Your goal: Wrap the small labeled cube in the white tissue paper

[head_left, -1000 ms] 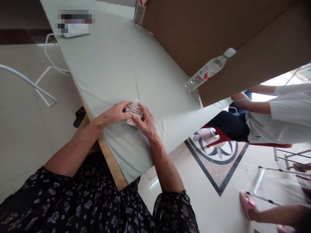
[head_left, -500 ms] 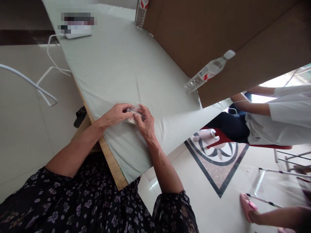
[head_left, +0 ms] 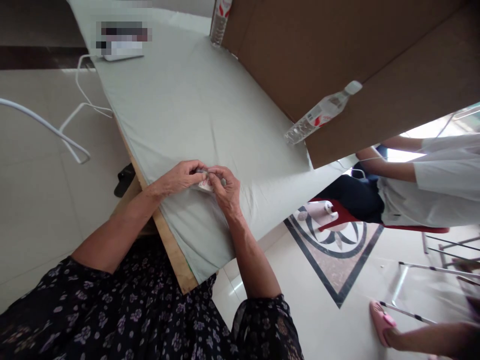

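Observation:
Near the front edge of the cloth-covered table point(head_left: 176, 110), both my hands meet around a small pale packet point(head_left: 206, 184) with reddish marks. It looks like a thin plastic wrapper, but its exact kind is hard to make out. My left hand point(head_left: 181, 176) grips its left side, thumb and fingers pressed together. My right hand point(head_left: 226, 188) pinches its upper right side between thumb and fingers. The fingertips of the two hands almost touch, and the fingers cover much of the packet.
A clear bottle point(head_left: 318, 114) stands beside a large brown cardboard panel point(head_left: 337, 45); another bottle point(head_left: 220, 22) is farther back. A white device point(head_left: 123, 52) with a cable lies at the far left. A person in a white shirt point(head_left: 442, 190) sits at the right.
My right fingers, earlier raised and apart above the packet, have closed down onto it near my left fingertips. My left hand has hardly moved.

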Motion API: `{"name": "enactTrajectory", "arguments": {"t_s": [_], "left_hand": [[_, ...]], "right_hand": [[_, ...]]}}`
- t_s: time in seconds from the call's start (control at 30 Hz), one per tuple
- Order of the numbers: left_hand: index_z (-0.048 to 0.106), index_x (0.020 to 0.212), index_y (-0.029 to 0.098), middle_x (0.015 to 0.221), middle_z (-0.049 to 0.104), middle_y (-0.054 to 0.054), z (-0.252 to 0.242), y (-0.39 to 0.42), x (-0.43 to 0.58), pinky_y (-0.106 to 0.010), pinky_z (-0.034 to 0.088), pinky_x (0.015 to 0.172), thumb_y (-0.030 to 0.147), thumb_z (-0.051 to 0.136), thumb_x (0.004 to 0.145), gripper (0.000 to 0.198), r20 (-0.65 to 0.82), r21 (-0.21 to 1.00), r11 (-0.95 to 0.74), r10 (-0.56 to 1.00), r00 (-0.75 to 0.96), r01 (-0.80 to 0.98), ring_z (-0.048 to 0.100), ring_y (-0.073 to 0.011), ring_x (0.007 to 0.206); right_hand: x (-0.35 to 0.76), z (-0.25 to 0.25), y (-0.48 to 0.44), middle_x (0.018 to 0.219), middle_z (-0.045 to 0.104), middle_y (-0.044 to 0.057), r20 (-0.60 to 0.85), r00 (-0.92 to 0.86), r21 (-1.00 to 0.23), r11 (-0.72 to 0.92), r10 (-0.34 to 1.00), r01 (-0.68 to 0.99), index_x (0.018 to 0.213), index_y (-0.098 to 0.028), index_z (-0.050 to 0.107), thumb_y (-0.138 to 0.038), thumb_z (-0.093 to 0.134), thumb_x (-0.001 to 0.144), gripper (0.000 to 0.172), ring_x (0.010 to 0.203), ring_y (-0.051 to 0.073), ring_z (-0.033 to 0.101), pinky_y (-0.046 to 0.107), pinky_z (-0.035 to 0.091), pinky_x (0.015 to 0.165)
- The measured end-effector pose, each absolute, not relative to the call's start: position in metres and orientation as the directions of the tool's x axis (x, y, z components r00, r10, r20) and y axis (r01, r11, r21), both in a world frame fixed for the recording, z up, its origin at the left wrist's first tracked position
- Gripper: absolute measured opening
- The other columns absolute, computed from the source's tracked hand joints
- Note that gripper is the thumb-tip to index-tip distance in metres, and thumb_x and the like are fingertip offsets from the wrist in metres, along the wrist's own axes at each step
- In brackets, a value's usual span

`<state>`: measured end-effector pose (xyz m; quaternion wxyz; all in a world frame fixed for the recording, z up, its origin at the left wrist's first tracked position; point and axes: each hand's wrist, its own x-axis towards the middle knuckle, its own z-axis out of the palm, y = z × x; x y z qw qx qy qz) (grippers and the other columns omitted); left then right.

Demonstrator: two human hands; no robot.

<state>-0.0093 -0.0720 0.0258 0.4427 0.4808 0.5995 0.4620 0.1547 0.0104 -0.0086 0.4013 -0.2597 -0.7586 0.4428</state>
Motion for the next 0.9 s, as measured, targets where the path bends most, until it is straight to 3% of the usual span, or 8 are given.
{"name": "enactTrajectory", "arguments": {"t_s": [0.1,0.4,0.53,0.63,0.73,0.9], "left_hand": [[0.073,0.098,0.016,0.085,0.069,-0.002,0.021,-0.072,-0.011,-0.028,0.046,0.072,0.044,0.067,0.081,0.033,-0.061,0.988,0.079,0.988,-0.138,0.132,0.06,-0.0161,0.077],[0.074,0.1,0.016,0.081,0.068,-0.002,0.011,-0.071,-0.011,-0.027,0.046,0.067,0.046,0.067,0.084,0.035,-0.047,0.996,0.059,0.986,-0.159,0.072,0.06,-0.0146,0.072],[0.073,0.103,0.015,0.078,0.066,-0.001,0.014,-0.071,-0.01,-0.027,0.044,0.066,0.047,0.067,0.083,0.038,-0.061,0.993,0.076,0.985,-0.164,0.086,0.058,-0.0143,0.07],[0.073,0.104,0.016,0.08,0.067,-0.001,0.015,-0.071,-0.01,-0.027,0.045,0.068,0.047,0.068,0.081,0.04,-0.071,0.993,0.086,0.983,-0.171,0.083,0.058,-0.0148,0.072],[0.073,0.101,0.015,0.079,0.067,-0.001,0.014,-0.07,-0.009,-0.026,0.043,0.065,0.047,0.069,0.078,0.039,-0.092,0.994,0.101,0.982,-0.168,0.049,0.057,-0.0137,0.069],[0.074,0.098,0.016,0.075,0.067,0.0,0.012,-0.071,-0.008,-0.026,0.041,0.063,0.046,0.072,0.076,0.037,-0.104,0.995,0.104,0.974,-0.203,-0.012,0.055,-0.0126,0.065]], "right_hand": [[0.156,-0.009,0.011,0.107,0.08,0.003,0.466,-0.559,-0.82,0.572,0.686,0.019,0.095,-0.028,0.073,-0.032,0.062,0.098,0.012,0.107,0.021,0.073,0.042,0.053,0.104],[0.168,-0.003,0.007,0.119,0.079,0.005,0.545,-0.614,-0.662,0.742,0.571,0.103,0.104,-0.029,0.076,-0.03,0.064,0.099,0.013,0.118,0.024,0.071,0.047,0.05,0.108],[0.172,0.0,0.004,0.125,0.076,0.005,0.538,-0.624,-0.674,0.734,0.566,0.085,0.098,-0.029,0.077,-0.035,0.064,0.1,0.014,0.122,0.025,0.068,0.049,0.049,0.111],[0.174,0.0,0.006,0.129,0.073,0.007,0.533,-0.561,-0.742,0.669,0.633,0.049,0.101,-0.029,0.075,-0.041,0.065,0.099,0.015,0.125,0.025,0.066,0.05,0.05,0.112],[0.178,-0.002,0.012,0.134,0.07,0.008,0.452,-0.527,-0.822,0.565,0.72,0.068,0.115,-0.03,0.069,-0.052,0.066,0.096,0.029,0.128,0.027,0.065,0.05,0.052,0.11],[0.176,-0.011,0.022,0.142,0.066,0.01,0.19,-0.634,-0.93,0.345,0.75,0.129,0.143,-0.032,0.055,-0.066,0.073,0.084,0.07,0.124,0.029,0.066,0.049,0.056,0.103]]}}
